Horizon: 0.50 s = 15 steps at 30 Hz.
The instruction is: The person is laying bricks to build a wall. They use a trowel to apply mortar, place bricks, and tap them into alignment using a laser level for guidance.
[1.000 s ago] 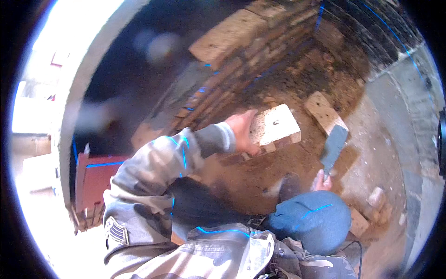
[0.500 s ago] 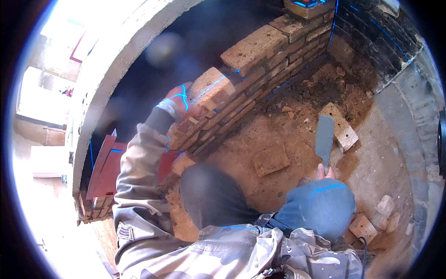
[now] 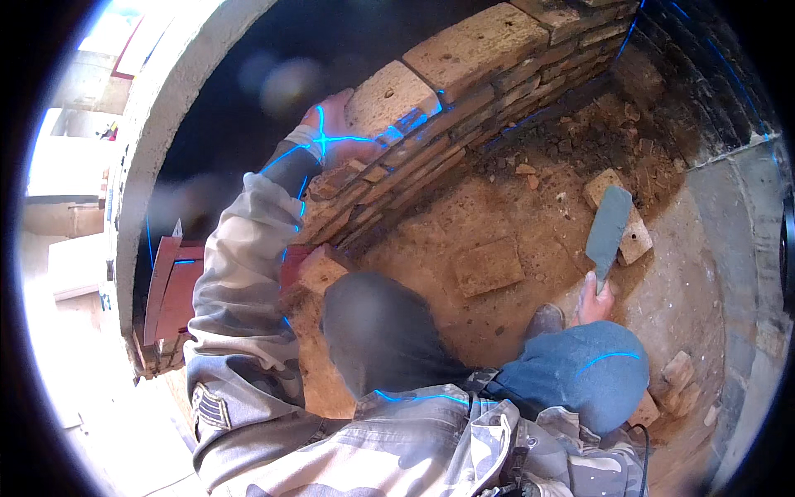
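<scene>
My left hand (image 3: 338,137) is closed round the near end of a pale brick (image 3: 392,98) on top of the low brick wall (image 3: 439,153). The brick's far end lies close against another brick (image 3: 479,45) of the top course. Blue laser lines cross my left hand and the brick's side. Over on the right, my right hand (image 3: 595,300) grips a trowel (image 3: 609,225) by its handle, with the long grey blade pointing away from me. Behind the blade, a loose brick (image 3: 636,236) on the ground is partly hidden.
A flat brick (image 3: 489,267) lies on the dusty ground, with rubble (image 3: 571,149) along the wall's foot. A reddish panel (image 3: 174,290) stands at the left. Broken brick pieces (image 3: 679,377) lie at the right, by the grey side wall (image 3: 729,215).
The brick in my left hand has moved up along the wall to the neighbouring brick, closing the gap. My right hand and the trowel have shifted slightly right, and the view has moved a little.
</scene>
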Tool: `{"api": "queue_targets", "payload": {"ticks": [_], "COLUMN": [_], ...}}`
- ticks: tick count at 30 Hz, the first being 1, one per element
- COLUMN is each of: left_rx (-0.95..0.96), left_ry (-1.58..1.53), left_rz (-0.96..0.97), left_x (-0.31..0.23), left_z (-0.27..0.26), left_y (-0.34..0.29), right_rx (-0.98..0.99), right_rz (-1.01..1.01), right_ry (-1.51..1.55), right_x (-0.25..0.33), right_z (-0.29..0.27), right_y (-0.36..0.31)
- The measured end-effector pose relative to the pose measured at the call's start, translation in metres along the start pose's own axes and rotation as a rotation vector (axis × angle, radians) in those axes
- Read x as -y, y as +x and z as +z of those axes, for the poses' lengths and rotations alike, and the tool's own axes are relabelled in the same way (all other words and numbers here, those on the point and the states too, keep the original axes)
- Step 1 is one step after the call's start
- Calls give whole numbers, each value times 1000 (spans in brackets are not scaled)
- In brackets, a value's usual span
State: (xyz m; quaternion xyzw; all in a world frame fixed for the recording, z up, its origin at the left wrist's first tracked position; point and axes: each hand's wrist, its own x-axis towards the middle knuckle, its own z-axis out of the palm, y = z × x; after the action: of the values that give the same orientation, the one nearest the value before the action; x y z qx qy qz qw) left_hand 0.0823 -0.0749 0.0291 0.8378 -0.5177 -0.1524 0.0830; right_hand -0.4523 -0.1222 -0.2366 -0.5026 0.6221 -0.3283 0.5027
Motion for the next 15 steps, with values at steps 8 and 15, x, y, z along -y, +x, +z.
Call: {"api": "queue_targets", "payload": {"ticks": [8, 15], "left_rx": [-8, -107], "left_ry": [89, -40], "left_rz": [12, 29], "left_x": [13, 20], "left_z": [5, 11], "left_y": [9, 0], "right_rx": [237, 537], "right_rz": [-79, -449], "right_ry": [53, -102], "right_x": [40, 192], "right_z": [20, 56], "right_y": [17, 54]}}
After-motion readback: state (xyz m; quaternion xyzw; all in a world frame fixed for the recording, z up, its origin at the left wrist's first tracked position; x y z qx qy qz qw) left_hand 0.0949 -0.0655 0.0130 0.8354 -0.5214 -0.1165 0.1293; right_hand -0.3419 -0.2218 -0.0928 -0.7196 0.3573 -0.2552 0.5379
